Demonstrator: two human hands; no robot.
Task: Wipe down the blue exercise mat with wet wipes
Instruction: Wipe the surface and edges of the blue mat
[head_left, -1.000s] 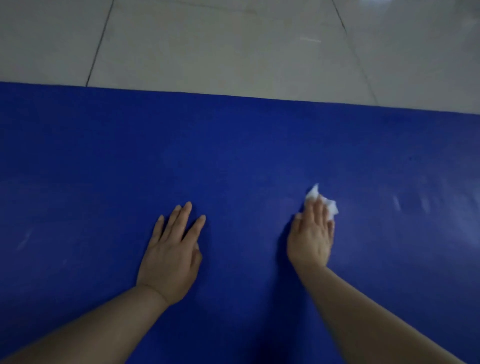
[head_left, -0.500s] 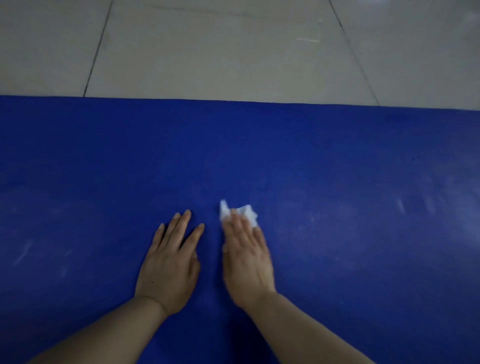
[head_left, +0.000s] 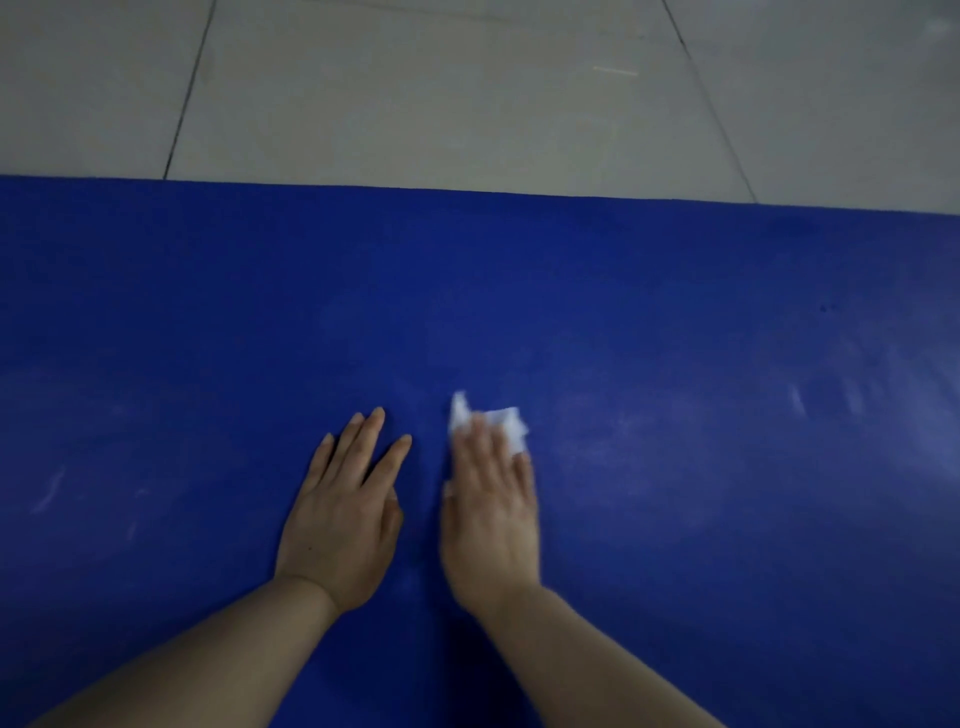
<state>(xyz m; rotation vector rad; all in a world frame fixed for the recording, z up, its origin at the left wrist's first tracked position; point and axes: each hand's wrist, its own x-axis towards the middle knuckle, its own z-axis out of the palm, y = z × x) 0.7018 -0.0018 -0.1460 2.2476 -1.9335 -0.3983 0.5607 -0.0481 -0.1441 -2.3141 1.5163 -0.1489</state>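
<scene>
Since a second ago the right hand (head_left: 488, 519) has swept leftward across the mat (head_left: 675, 322) with the wipe (head_left: 506, 423) and now lies just beside the left hand (head_left: 345, 519), apart from it by a narrow strip of blue. Its fingers (head_left: 480, 452) stretch out nearly straight, pointing toward the mat's far edge, pressing the crumpled white wipe flat against the mat; the wipe pokes out past the fingertips. That hand is blurred, so the thumb's grip cannot be told. Left hand rests palm down on the mat, fingers straight and slightly spread, holding nothing. Both forearms reach in from the mat's near side. Beyond the mat's far edge lies the tiled floor (head_left: 441, 104). Faint pale streaks mark the mat to the right of the wipe.
</scene>
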